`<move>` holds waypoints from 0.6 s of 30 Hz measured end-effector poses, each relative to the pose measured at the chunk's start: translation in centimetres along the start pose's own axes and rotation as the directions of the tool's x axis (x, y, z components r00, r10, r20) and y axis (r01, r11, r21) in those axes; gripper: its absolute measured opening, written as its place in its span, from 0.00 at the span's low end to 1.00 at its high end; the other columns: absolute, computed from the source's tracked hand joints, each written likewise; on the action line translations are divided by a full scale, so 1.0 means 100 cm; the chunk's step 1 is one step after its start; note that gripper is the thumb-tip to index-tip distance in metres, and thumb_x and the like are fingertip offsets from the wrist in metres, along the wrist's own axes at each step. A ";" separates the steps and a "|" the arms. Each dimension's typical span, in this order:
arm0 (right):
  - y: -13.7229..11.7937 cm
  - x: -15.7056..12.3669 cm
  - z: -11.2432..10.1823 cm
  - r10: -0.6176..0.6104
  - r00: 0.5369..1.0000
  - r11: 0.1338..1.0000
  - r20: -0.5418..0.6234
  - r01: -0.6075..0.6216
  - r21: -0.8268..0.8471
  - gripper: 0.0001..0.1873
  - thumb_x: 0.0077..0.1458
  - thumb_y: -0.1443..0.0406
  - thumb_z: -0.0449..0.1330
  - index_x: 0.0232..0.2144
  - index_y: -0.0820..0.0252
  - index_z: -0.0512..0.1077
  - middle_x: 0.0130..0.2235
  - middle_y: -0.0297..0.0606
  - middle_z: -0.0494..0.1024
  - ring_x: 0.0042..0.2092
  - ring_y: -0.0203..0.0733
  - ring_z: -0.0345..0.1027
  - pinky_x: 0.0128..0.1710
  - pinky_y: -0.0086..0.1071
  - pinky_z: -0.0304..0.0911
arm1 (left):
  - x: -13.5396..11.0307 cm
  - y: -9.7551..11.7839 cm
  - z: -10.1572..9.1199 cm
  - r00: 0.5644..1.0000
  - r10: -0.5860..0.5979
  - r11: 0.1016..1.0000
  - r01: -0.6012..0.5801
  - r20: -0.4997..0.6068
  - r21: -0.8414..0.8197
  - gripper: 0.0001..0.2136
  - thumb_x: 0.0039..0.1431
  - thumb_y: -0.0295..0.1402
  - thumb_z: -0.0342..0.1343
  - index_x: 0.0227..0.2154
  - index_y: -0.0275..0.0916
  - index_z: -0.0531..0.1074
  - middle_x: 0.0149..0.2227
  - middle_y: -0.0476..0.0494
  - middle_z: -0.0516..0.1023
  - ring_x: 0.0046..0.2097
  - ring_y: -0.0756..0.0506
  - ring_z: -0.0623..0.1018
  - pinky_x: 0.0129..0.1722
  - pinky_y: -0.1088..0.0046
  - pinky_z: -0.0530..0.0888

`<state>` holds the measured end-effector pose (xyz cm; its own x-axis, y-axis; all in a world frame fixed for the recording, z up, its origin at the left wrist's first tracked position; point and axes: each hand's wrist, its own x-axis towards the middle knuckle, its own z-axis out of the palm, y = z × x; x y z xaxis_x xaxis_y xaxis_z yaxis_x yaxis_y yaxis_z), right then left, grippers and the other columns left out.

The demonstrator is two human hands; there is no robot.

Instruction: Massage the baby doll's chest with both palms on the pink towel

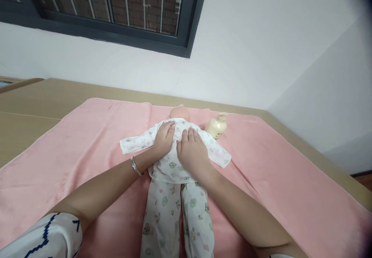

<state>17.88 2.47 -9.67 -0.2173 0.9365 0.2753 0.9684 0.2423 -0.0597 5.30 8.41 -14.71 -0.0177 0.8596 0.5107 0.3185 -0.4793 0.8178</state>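
A baby doll (171, 169) in a white long-sleeved top and trousers with small animal prints lies stretched out, its bald head (179, 113) away from me. Which way its face points I cannot tell. My left hand (164, 138) rests flat on the upper left of the doll's torso, fingers extended. Beside it, my right hand (192, 148) lies flat on the right half of the torso, fingers pointing toward the head. Neither hand grips anything. Just past the doll's right sleeve stands a cream pump bottle (216, 126).
A pink blanket (95, 141) with some wrinkles covers much of a light wooden table (35, 99). A white wall (232, 56) runs behind the table, with a dark-framed barred window (116, 25) at the upper left.
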 end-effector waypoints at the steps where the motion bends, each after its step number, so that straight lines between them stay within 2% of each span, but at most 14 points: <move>1: -0.001 -0.001 0.000 -0.066 0.998 0.998 -0.005 0.066 0.014 0.29 0.67 0.64 0.45 0.64 0.80 0.59 0.66 0.64 0.58 0.69 0.59 0.49 0.69 0.52 0.45 | 0.000 0.000 0.000 1.000 -0.003 1.000 0.003 0.000 0.001 0.18 0.70 0.38 0.40 0.51 0.38 0.71 0.53 0.37 0.76 0.57 0.42 0.73 0.61 0.60 0.67; 3: 0.005 0.006 -0.001 -0.154 0.988 0.985 0.015 0.152 0.078 0.28 0.66 0.65 0.45 0.64 0.75 0.61 0.67 0.56 0.58 0.70 0.55 0.48 0.70 0.49 0.43 | 0.000 -0.001 0.000 1.000 -0.008 1.000 0.008 -0.003 0.003 0.18 0.70 0.38 0.40 0.51 0.38 0.71 0.53 0.38 0.76 0.57 0.42 0.73 0.62 0.61 0.66; 4: 0.011 0.012 -0.001 -0.160 0.986 0.981 0.036 0.155 0.116 0.28 0.67 0.64 0.45 0.64 0.73 0.61 0.68 0.54 0.58 0.70 0.54 0.48 0.70 0.48 0.43 | 0.000 -0.001 0.000 1.000 -0.008 1.000 0.008 -0.002 0.002 0.18 0.70 0.38 0.40 0.51 0.38 0.71 0.54 0.38 0.76 0.57 0.42 0.73 0.62 0.61 0.66; 8: 0.031 0.031 -0.001 -0.036 0.994 0.985 0.100 0.019 0.171 0.33 0.68 0.53 0.45 0.66 0.71 0.59 0.69 0.55 0.55 0.70 0.55 0.47 0.69 0.48 0.47 | -0.001 -0.001 0.001 1.000 0.004 1.000 -0.004 0.001 -0.001 0.18 0.70 0.38 0.41 0.52 0.36 0.71 0.54 0.36 0.75 0.58 0.41 0.72 0.63 0.59 0.65; 11: 0.022 0.022 0.001 0.030 0.997 0.995 0.073 -0.036 0.089 0.33 0.69 0.56 0.43 0.66 0.75 0.56 0.68 0.59 0.56 0.70 0.56 0.47 0.68 0.49 0.47 | -0.001 -0.002 0.001 1.000 0.015 1.000 -0.015 -0.003 0.003 0.18 0.70 0.38 0.41 0.51 0.37 0.71 0.54 0.37 0.76 0.58 0.41 0.73 0.62 0.58 0.66; 13: 0.010 0.010 0.002 -0.034 0.998 0.999 0.045 0.032 0.033 0.30 0.68 0.62 0.43 0.66 0.76 0.57 0.67 0.59 0.57 0.70 0.56 0.46 0.69 0.49 0.45 | -0.001 -0.004 0.002 1.000 0.023 1.000 -0.023 -0.013 0.008 0.17 0.70 0.37 0.41 0.51 0.38 0.71 0.53 0.38 0.76 0.57 0.42 0.73 0.61 0.58 0.67; 15: 0.001 0.002 0.001 -0.167 0.985 0.986 0.041 0.166 0.018 0.28 0.67 0.66 0.43 0.65 0.74 0.59 0.68 0.56 0.57 0.71 0.54 0.45 0.70 0.49 0.43 | -0.001 -0.006 0.002 0.999 0.029 0.999 -0.029 -0.021 0.015 0.17 0.70 0.37 0.41 0.50 0.38 0.71 0.52 0.39 0.77 0.56 0.42 0.74 0.60 0.59 0.68; 17: 0.001 0.004 0.000 -0.249 0.967 0.968 0.062 0.246 0.051 0.27 0.67 0.66 0.43 0.65 0.70 0.61 0.68 0.53 0.56 0.71 0.53 0.45 0.70 0.49 0.41 | -0.001 -0.007 0.003 0.999 0.035 0.999 -0.035 -0.022 0.022 0.16 0.69 0.36 0.41 0.50 0.38 0.71 0.52 0.39 0.77 0.56 0.42 0.74 0.60 0.58 0.68; 18: 0.005 0.008 -0.001 -0.251 0.965 0.966 0.078 0.245 0.080 0.27 0.68 0.65 0.43 0.65 0.68 0.61 0.69 0.51 0.55 0.71 0.52 0.45 0.70 0.50 0.41 | -0.001 -0.007 0.003 0.999 0.038 0.999 -0.038 -0.024 0.025 0.17 0.69 0.36 0.41 0.50 0.38 0.71 0.52 0.39 0.77 0.56 0.42 0.74 0.60 0.58 0.68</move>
<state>18.25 3.31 -9.36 -0.4626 0.8625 0.2053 0.8725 0.4840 -0.0674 5.36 8.74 -15.40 -0.0285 0.8361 0.5479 0.3424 -0.5068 0.7912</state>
